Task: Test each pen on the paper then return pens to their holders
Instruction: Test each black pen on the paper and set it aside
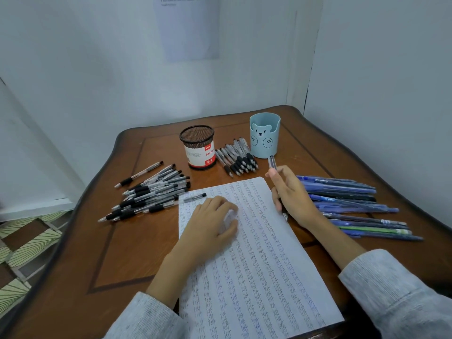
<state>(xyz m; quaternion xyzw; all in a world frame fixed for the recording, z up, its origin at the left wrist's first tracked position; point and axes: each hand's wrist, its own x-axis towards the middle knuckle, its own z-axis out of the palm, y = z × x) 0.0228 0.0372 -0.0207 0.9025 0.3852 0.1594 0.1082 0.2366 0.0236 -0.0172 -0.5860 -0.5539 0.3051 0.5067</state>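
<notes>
I read the paper (256, 265) nearest me as almost full, row on row of "test" scribbles, so much testing looks done. My left hand (210, 223) lies flat on it, fingers loosely curled, holding nothing. My right hand (291, 194) is closed around a clear pen (272, 163), tip down at the paper's right edge. Beyond lie loose piles: blue pens (347, 199) on the right, black-grip pens (149, 194) on the left, a smaller bunch (237, 157) between the holders. Farthest, the mesh holder (199, 148) and the bear cup (265, 135) look empty, so returning all remains. Nothing blocks either opening.
</notes>
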